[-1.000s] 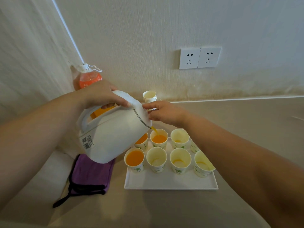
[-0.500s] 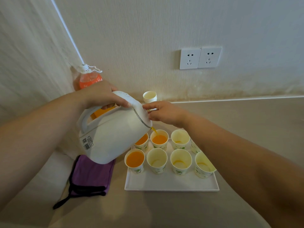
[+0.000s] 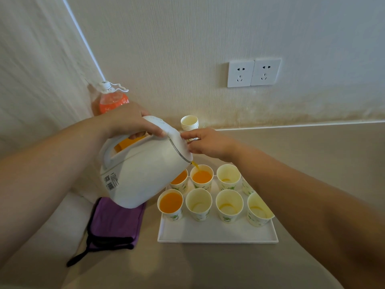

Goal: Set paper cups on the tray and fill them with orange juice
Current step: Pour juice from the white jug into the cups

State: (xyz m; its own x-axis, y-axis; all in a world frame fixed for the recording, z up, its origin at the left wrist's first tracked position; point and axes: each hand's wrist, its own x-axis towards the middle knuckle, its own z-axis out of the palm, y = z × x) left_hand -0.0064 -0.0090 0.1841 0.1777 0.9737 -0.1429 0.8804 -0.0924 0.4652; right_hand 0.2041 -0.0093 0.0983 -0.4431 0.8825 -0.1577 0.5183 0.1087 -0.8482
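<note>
- Head view: my left hand [image 3: 129, 122] grips the jug [image 3: 145, 170] by its handle. My right hand [image 3: 208, 142] touches the lid edge; pinching or only steadying, I cannot tell.
- Juice [image 3: 195, 165] runs into a cup [image 3: 201, 177] just below my right hand, on the tray [image 3: 216, 234].
- Two cups [image 3: 170, 202] toward my left hand are full.
- Four empties [image 3: 229, 203] wait under my right forearm, and one more is half hidden.
- Setting looks done; filling is under halfway.

purple cloth [image 3: 116, 222]: folded, on counter [image 3: 208, 268] | twin sockets [image 3: 253, 73]: side by side, on wall [image 3: 208, 38]
</note>
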